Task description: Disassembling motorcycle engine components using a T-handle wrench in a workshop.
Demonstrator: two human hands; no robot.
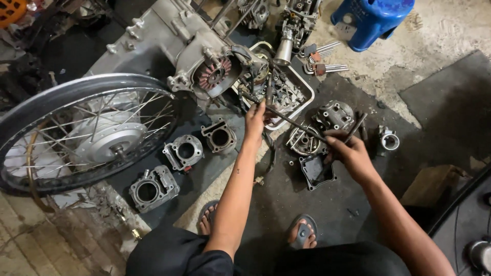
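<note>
The engine (204, 56) lies on the floor with its side cover off, so the finned red rotor (212, 74) stands bare; that much of the strip-down looks done. Three cylinders (184, 152) sit loose on the dark mat (204, 174) beside a spoked wheel (87, 133), and a cylinder head (335, 113) and a black cover (317, 171) lie apart to the right. The left hand (254, 121) reaches into the open side of the engine, just over a white tray (302, 84) of small parts, its grip pressed around one end of a long rod (294, 124). The right hand (350, 151) has its grip pinched on the rod's other end and a second dark tool (356, 127). By the look of it, the engine's own casing is not yet taken apart, and every loose part is unassembled.
</note>
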